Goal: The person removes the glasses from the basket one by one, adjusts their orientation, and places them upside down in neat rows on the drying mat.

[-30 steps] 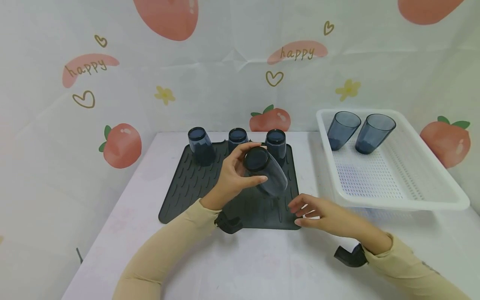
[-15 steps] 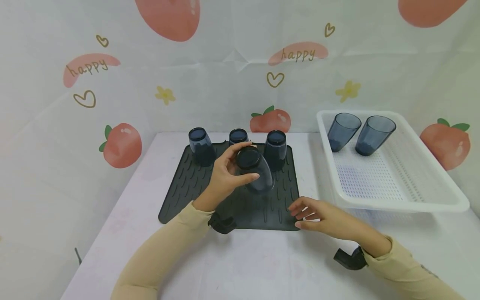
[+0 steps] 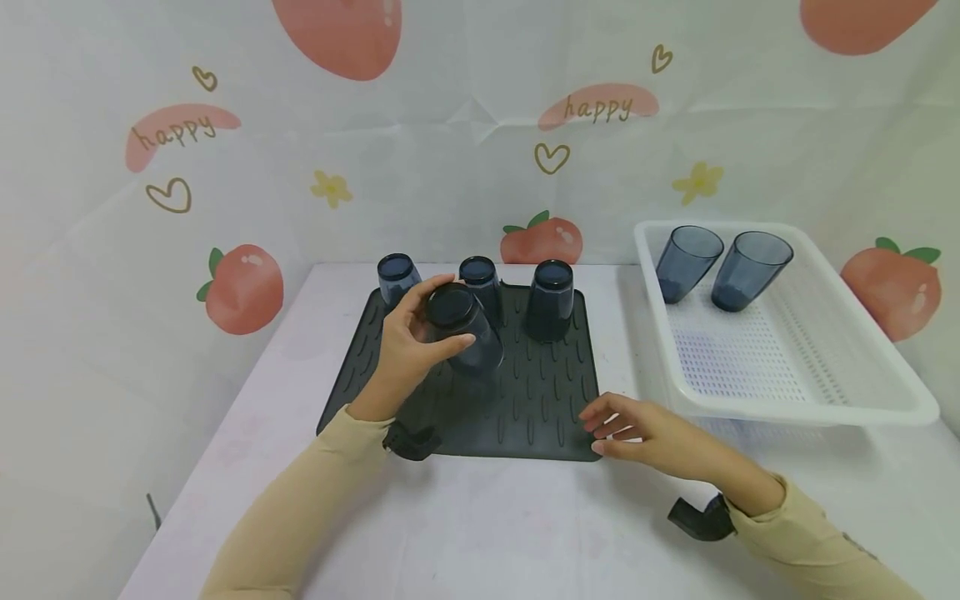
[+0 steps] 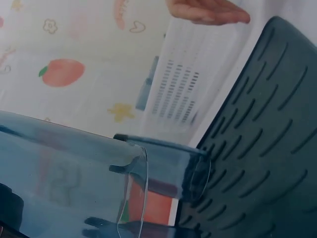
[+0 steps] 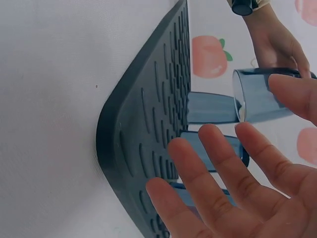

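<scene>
My left hand point(image 3: 408, 350) grips a blue glass point(image 3: 472, 337) near its base, the rim pointing down. It is held over the black drying mat point(image 3: 517, 400), tilted a little; in the right wrist view a gap shows between the glass point(image 5: 262, 94) and the mat point(image 5: 148, 114). Behind it, three glasses stand upside down along the mat's back: a left one point(image 3: 395, 275), partly hidden by my hand, a middle one point(image 3: 482, 279) and a right one point(image 3: 551, 304). Beside the mat's front right corner my right hand point(image 3: 637, 429) holds nothing, its fingers loosely bent.
A white perforated basket point(image 3: 810, 408) stands on the right of the table point(image 3: 510, 525). Two more blue glasses, one on the left point(image 3: 686, 262) and one on the right point(image 3: 750, 271), lean inside at its back. A printed backdrop point(image 3: 442, 183) hangs behind the table.
My left hand has carried the glass leftward across the mat, from in front of the right glass to in front of the middle one, and its tilt has lessened. My right hand has stayed put.
</scene>
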The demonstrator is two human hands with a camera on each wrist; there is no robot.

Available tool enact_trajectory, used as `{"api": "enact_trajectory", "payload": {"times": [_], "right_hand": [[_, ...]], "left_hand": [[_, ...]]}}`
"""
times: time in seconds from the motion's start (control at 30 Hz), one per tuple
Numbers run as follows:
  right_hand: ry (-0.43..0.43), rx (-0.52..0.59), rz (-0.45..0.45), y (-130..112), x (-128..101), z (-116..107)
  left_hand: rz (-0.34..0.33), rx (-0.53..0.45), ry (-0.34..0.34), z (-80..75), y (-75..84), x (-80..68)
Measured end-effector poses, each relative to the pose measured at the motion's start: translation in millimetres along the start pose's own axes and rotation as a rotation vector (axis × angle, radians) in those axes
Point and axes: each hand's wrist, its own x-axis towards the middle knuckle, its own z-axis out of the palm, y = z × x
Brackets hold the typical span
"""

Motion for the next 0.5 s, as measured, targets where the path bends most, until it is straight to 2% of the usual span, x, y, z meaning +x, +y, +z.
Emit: {"api": "enact_trajectory", "payload": {"times": [0.27,0.5], "right_hand": [[-0.002,0.001,0.018,2,0,0],[-0.006,0.000,0.014,2,1,1]], "left_hand": [[-0.047,0.079,0.093,-17.6,-1.4,-12.1],[-0.106,0.104,0.113,-32.2,-6.5,-24.9]]}}
